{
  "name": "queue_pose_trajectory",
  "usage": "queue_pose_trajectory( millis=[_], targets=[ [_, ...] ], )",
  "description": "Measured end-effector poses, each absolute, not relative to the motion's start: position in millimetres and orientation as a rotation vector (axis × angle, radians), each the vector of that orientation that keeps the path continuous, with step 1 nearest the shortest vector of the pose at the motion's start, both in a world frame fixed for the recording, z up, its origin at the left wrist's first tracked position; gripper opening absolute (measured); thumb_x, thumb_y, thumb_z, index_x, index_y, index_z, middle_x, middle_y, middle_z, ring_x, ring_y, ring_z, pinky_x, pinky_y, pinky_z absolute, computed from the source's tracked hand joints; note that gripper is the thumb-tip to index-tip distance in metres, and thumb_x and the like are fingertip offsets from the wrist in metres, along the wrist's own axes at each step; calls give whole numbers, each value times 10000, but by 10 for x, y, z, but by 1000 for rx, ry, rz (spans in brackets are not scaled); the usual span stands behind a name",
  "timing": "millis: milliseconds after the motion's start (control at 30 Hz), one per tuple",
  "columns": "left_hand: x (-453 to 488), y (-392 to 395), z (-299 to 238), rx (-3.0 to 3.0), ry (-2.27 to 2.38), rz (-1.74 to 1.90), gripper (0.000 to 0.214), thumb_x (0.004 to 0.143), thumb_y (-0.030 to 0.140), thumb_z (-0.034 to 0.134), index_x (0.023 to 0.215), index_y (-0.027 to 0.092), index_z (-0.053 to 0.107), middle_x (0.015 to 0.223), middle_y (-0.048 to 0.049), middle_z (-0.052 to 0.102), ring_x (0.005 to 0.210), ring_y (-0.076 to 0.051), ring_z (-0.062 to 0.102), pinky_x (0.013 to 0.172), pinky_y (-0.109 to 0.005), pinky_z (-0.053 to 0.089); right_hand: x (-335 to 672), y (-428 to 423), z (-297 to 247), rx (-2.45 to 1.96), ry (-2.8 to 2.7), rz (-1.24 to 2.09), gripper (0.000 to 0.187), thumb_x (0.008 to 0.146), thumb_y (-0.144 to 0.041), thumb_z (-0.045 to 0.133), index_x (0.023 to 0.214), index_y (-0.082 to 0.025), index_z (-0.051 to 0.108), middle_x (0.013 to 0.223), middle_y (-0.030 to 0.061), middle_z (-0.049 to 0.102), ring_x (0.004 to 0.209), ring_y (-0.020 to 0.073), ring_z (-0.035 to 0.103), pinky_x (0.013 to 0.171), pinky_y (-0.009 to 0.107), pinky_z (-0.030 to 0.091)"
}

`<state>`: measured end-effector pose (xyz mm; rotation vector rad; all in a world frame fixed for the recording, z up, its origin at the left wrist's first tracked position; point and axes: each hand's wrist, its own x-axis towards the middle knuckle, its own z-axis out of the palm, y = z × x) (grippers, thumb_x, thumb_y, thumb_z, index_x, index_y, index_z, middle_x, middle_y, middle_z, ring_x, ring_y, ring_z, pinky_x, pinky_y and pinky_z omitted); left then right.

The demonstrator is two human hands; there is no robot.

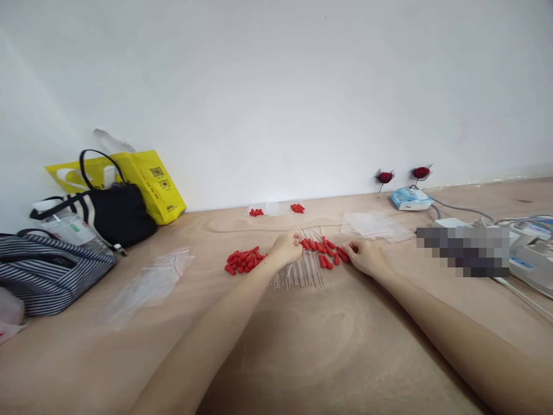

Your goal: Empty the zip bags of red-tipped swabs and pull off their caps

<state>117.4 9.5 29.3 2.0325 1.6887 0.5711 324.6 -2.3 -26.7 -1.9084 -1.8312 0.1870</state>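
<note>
A heap of clear thin glass dropper tubes (302, 274) lies on the table in front of me. My left hand (286, 249) reaches over its far left part with the fingers curled closed; what they hold, if anything, is too small to make out. To the right of the tubes, loose red rubber bulbs (329, 262) lie scattered, some on top of the tubes. My right hand (365, 256) rests at their right edge, thumb and fingers closed on a red rubber bulb (343, 255). Another pile of red bulbs (244, 260) sits left of my left wrist.
Clear zip bags lie at left (151, 285) and back right (371, 225). Bagged red bulbs (297, 208) lie by the wall. Handbags and a yellow bag (162, 190) stand left. A blue tissue pack (410, 199), cables and power strips (536, 259) occupy the right.
</note>
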Motion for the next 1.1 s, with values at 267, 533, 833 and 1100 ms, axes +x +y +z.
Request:
queue_pose_trajectory(
  millis=[267,533,833,1100],
  targets=[
    [1269,192,232,2155,1810,482,122,691,212,558,766,170,644,705,-43,640,709,-182,590,658,-266,426,3223,-23,-300,-1959,-1797,169,298,784,-377,430,656,-206,638,702,37,652,669,173,563,549,252,295],
    [1308,229,143,2236,1851,378,161,676,300,613,733,150,628,767,-64,646,749,-187,594,657,-252,424,3223,5,-335,-1931,-1802,153,286,779,-385,435,699,-213,650,743,43,663,723,183,576,565,260,305],
    [1346,139,181,2366,1800,432,193,722,292,584,836,138,608,860,-97,619,833,-220,582,694,-291,429,3203,-7,-352,-1924,-1793,145,298,781,-405,422,726,-216,645,747,40,663,706,180,577,565,260,309],
    [597,-381,-11,2710,1319,1017,132,810,224,463,852,181,581,816,-36,555,792,-152,534,725,-274,434,3144,52,-151,-1917,-1682,250,296,750,-443,442,721,-208,620,713,30,650,697,172,577,591,257,344]
  ],
)
